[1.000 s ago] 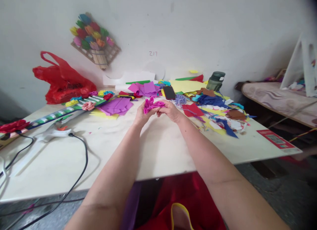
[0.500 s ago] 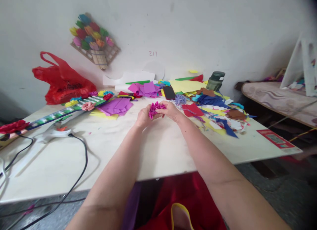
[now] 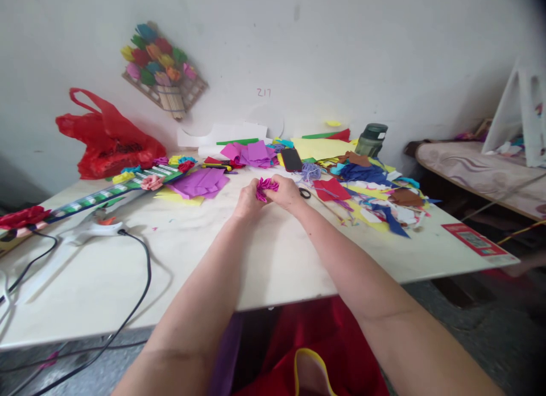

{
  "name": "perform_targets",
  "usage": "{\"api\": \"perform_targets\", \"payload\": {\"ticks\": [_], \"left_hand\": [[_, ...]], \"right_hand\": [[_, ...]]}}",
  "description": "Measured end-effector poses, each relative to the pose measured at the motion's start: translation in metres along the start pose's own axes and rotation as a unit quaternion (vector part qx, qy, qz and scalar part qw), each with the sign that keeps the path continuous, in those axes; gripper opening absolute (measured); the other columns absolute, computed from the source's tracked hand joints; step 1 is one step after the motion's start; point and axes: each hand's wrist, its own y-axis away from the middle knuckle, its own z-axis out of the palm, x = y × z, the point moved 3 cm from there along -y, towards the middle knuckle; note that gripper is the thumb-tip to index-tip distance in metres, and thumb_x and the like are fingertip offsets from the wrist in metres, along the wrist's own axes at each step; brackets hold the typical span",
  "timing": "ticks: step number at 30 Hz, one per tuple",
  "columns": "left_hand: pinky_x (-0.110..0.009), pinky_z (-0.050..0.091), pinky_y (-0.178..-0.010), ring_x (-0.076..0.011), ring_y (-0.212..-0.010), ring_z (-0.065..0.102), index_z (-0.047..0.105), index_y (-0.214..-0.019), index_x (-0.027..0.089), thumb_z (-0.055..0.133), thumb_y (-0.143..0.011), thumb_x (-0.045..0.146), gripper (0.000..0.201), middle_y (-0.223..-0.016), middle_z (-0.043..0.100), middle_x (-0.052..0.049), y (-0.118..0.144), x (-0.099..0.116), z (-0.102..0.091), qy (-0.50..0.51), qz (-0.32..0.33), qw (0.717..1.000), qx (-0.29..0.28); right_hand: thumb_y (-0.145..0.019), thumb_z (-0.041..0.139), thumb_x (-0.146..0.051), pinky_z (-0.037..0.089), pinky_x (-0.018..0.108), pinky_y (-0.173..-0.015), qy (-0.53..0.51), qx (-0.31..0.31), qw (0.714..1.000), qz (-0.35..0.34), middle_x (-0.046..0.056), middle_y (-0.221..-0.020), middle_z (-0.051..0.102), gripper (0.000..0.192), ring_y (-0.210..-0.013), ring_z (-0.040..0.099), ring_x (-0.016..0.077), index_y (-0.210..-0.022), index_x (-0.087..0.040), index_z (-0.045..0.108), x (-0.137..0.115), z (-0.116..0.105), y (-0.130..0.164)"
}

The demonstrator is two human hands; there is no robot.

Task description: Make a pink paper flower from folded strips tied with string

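Observation:
A ruffled magenta paper flower (image 3: 265, 186) is held between both hands, a little above the pale table (image 3: 281, 265). My left hand (image 3: 248, 200) closes round its left side. Against its right side press the fingers of my right hand (image 3: 285, 192), partly covering the petals. Just right of that hand lie a black ring-shaped thing (image 3: 304, 193) and a thin stick (image 3: 327, 207). Behind the hands are a dark phone (image 3: 292, 160) and a tangle of lilac yarn (image 3: 311, 172).
Purple paper sheets (image 3: 200, 183) lie to the left. A white glue gun (image 3: 94, 231) trails a black cord (image 3: 148, 265). Paper scraps (image 3: 367, 174) cover the right, with a green bottle (image 3: 372, 140) behind them. A red plastic bag (image 3: 111, 143) stands back left.
My right hand has shifted slightly left over the flower, which now looks more gathered between the fingers. The black ring and the thin stick have come into sight beside my right wrist.

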Motion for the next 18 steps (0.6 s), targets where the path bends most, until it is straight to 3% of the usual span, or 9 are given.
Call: {"api": "perform_targets", "payload": {"ticks": [4,8,10,13,16,18], "left_hand": [[-0.021,0.035,-0.055,-0.0107,-0.059,0.047,0.043,-0.070,0.018,0.065,-0.050,0.018,0.029,-0.060,0.050,0.005,0.000,0.001,0.000,-0.011,-0.011,1.000,0.003],[-0.020,0.039,-0.050,-0.0102,-0.055,0.048,0.045,-0.072,0.018,0.064,-0.050,0.017,0.029,-0.059,0.051,0.005,0.000,-0.003,0.002,0.049,-0.047,0.998,-0.014],[-0.020,0.040,-0.047,-0.0096,-0.052,0.048,0.048,-0.073,0.017,0.066,-0.050,0.020,0.029,-0.059,0.051,0.005,0.000,-0.005,0.003,0.102,-0.061,0.993,-0.018],[-0.020,0.042,-0.046,-0.0098,-0.054,0.050,0.053,-0.078,0.015,0.071,-0.050,0.024,0.035,-0.064,0.055,0.003,0.001,-0.006,0.003,0.185,-0.081,0.979,-0.006],[-0.022,0.043,-0.047,-0.0122,-0.060,0.053,0.055,-0.081,0.014,0.074,-0.050,0.027,0.039,-0.072,0.059,-0.002,0.000,-0.007,0.002,0.259,-0.098,0.961,0.015],[-0.023,0.044,-0.048,-0.0137,-0.063,0.055,0.055,-0.080,0.013,0.075,-0.051,0.028,0.039,-0.075,0.060,-0.003,0.001,-0.008,0.001,0.293,-0.103,0.950,0.029]], "right_hand": [[-0.070,0.055,-0.038,0.038,0.029,-0.064,0.106,0.010,0.994,0.004,0.005,-0.075,0.064,0.021,-0.073,0.057,0.0213,-0.081,-0.020,0.060,-0.010,-0.001,0.005],[-0.071,0.054,-0.037,0.039,0.029,-0.066,0.094,0.005,0.996,-0.005,0.005,-0.077,0.064,0.023,-0.076,0.057,0.0207,-0.086,-0.021,0.060,-0.009,-0.001,0.007],[-0.070,0.055,-0.036,0.039,0.029,-0.068,0.038,-0.009,0.999,-0.023,0.004,-0.076,0.063,0.023,-0.076,0.057,0.0194,-0.086,-0.019,0.060,-0.007,-0.003,0.006],[-0.075,0.049,-0.038,0.041,0.026,-0.064,-0.148,-0.027,0.988,-0.037,0.001,-0.075,0.061,0.027,-0.072,0.056,0.0154,-0.090,-0.018,0.060,-0.002,-0.006,0.004],[-0.079,0.041,-0.037,0.038,0.021,-0.049,-0.332,-0.018,0.943,0.025,-0.001,-0.064,0.057,0.029,-0.055,0.051,0.0108,-0.094,-0.018,0.057,0.009,-0.007,-0.001],[-0.077,0.042,-0.030,0.035,0.019,-0.042,-0.382,-0.015,0.920,0.088,-0.002,-0.057,0.055,0.023,-0.046,0.047,0.0091,-0.089,-0.016,0.056,0.017,-0.005,-0.004]]}}
